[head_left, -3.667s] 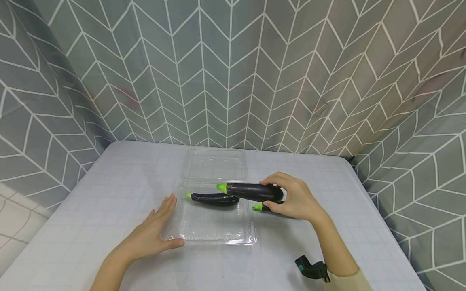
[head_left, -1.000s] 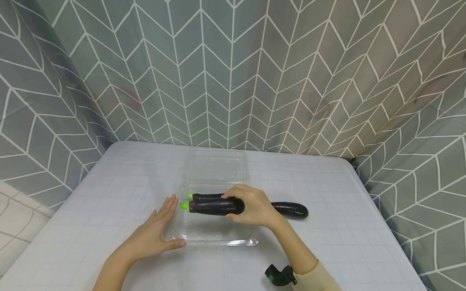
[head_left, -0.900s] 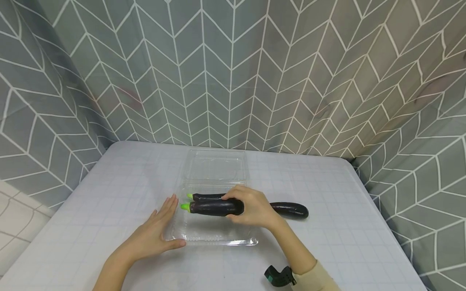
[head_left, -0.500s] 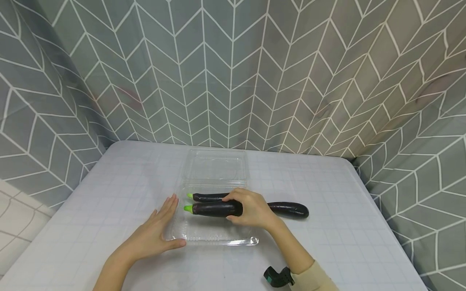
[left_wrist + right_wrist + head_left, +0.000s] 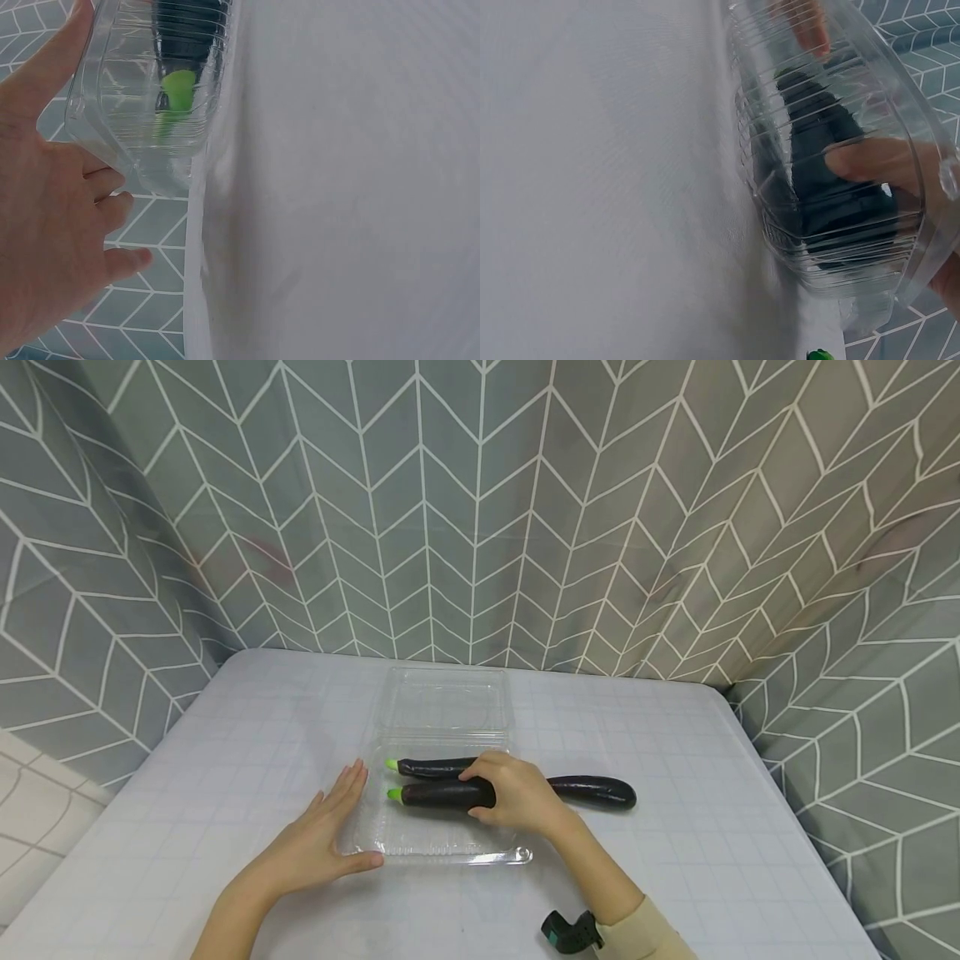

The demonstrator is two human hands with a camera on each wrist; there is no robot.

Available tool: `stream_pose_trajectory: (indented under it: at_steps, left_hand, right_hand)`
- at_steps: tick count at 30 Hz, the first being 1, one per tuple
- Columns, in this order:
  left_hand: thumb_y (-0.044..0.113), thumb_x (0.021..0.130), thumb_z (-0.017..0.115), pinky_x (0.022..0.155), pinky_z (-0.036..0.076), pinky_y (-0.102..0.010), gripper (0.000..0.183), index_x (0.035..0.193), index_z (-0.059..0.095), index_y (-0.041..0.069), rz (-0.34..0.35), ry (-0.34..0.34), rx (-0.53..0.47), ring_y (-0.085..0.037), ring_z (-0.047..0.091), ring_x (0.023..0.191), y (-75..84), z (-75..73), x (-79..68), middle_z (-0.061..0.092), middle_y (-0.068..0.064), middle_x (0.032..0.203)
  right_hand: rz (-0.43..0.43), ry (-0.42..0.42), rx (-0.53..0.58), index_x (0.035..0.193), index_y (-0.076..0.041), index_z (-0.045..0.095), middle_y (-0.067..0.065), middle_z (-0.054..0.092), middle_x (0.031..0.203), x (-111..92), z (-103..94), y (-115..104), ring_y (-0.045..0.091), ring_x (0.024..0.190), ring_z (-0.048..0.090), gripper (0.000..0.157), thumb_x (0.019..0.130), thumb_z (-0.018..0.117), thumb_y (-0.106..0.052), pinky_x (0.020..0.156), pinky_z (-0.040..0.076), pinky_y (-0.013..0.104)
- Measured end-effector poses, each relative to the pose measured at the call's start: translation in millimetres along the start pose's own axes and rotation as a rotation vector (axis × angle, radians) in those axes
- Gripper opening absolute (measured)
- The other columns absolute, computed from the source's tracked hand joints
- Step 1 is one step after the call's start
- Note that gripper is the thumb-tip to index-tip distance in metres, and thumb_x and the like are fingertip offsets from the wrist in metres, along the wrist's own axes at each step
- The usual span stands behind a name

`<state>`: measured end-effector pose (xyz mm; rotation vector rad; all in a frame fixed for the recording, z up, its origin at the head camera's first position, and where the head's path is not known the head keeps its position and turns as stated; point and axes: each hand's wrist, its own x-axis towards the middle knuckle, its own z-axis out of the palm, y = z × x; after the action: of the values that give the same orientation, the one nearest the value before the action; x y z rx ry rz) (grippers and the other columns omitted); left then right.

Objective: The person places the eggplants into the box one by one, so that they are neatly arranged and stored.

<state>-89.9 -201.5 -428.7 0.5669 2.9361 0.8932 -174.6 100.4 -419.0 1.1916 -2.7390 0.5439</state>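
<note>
A clear plastic clamshell container (image 5: 442, 847) lies open on the table. My right hand (image 5: 521, 793) grips the thick end of a dark eggplant (image 5: 446, 793) inside the base, its green stem pointing left; through the ribbed wall in the right wrist view, the thumb (image 5: 874, 160) presses the eggplant's side (image 5: 832, 180). Just behind it, a second eggplant (image 5: 433, 767) lies in the base, partly hidden by my fingers. Along the container's left side rests my left hand (image 5: 315, 839), fingers extended, thumb at the front left corner. On the table to the right lies a third eggplant (image 5: 600, 792), partly covered by my right hand.
The container's lid (image 5: 446, 697) is folded back flat behind the base. A white grid-patterned cloth covers the table (image 5: 300, 710). Grey curtains (image 5: 480, 527) with white chevron lines hang at the back and sides. A black device (image 5: 570, 932) sits at my right wrist.
The right hand has carried its eggplant from above the container's right edge leftward and down into the base, in front of the other one. The left hand has stayed almost still.
</note>
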Motion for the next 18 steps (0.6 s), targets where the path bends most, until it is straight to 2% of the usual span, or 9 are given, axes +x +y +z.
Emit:
stream_pose_trajectory:
  at_steps: [6,18]
  left_hand:
    - [0.059,0.072,0.074,0.109,0.017,-0.066,0.114,0.152,0.019,-0.001,0.0,0.002,-0.001,-0.036,0.013,0.145,0.4,0.1,0.4,0.013,-0.015,0.159]
    - [0.057,0.072,0.075,0.108,0.017,-0.066,0.113,0.151,0.02,-0.002,0.001,0.003,0.003,-0.036,0.013,0.145,1.4,0.6,0.4,0.013,-0.015,0.159]
  right_hand:
    - [-0.018,0.003,-0.046,0.108,-0.02,0.07,-0.005,0.063,0.112,-1.2,2.1,-2.2,0.014,0.109,0.059,0.044,0.068,0.087,-0.029,0.081,0.055,0.032]
    - [-0.024,-0.007,-0.05,0.11,-0.019,0.069,-0.005,0.062,0.112,-4.3,0.9,-5.3,0.013,0.108,0.058,0.049,0.066,0.089,-0.029,0.08,0.054,0.031]
